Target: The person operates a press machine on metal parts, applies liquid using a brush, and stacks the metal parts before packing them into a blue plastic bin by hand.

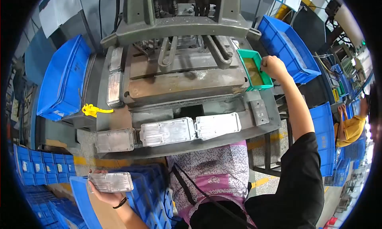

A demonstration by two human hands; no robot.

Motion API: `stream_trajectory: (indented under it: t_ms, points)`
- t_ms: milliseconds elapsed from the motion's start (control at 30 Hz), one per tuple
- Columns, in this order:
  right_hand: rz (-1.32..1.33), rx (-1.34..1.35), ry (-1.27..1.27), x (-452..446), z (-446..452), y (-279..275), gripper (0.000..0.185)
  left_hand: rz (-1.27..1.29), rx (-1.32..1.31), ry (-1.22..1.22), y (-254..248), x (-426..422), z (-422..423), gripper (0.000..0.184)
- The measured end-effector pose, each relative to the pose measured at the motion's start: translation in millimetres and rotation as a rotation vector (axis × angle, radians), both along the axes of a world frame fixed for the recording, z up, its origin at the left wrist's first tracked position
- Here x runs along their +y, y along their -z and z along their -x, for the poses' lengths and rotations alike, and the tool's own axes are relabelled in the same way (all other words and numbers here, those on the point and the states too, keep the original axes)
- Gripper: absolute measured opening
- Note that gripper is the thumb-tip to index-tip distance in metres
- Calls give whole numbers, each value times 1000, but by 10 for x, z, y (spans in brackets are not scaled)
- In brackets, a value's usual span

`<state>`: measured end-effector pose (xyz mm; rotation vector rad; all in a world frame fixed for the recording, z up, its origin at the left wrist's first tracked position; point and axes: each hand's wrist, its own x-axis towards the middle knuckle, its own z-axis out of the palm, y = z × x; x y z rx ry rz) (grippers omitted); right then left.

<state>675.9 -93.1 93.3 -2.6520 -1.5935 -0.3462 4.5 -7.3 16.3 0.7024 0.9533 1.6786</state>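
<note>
My left hand [106,196], low on the left, grips a flat silver metal casting [115,182] with raised ribs, over the blue crates. My right hand [273,68] is closed in a fist at the right rim of a green tray [265,86] that holds brownish liquid. Whatever its fingers hold, if anything, is hidden. On the front ledge of the press lie a duller casting [115,141], a bright casting [168,132] and another bright casting [218,125], side by side. Further castings [114,87] rest along the left side of the press bed.
The heavy press [187,88] stands straight ahead, with slotted metal arms [168,54] above its bed. A yellow tool [95,110] lies at the left edge. Blue bins stand left [65,78] and right [290,50]. A person in yellow [352,129] is at far right.
</note>
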Motion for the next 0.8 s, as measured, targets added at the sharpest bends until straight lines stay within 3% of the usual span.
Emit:
stream_trajectory:
  t_ms: [67,133,267,400,533,800]
  points:
    - [-14,-53,-48,46,17,1,9,0,7,-1,-17,2,-26,48]
    - [184,118,175,157,74,-67,9,0,16,-5,-12,6,-14,48]
    - [150,293,231,284,159,-139,15,-4,-20,29,11,13,18,50]
    - [133,181,273,292,150,-172,28,30,-43,-2,-12,8,-33,51]
    - [65,-35,181,212,64,-96,17,37,-21,4,-12,8,-35,51]
    - [158,84,172,246,-49,-114,15,-10,18,42,25,8,49,48]
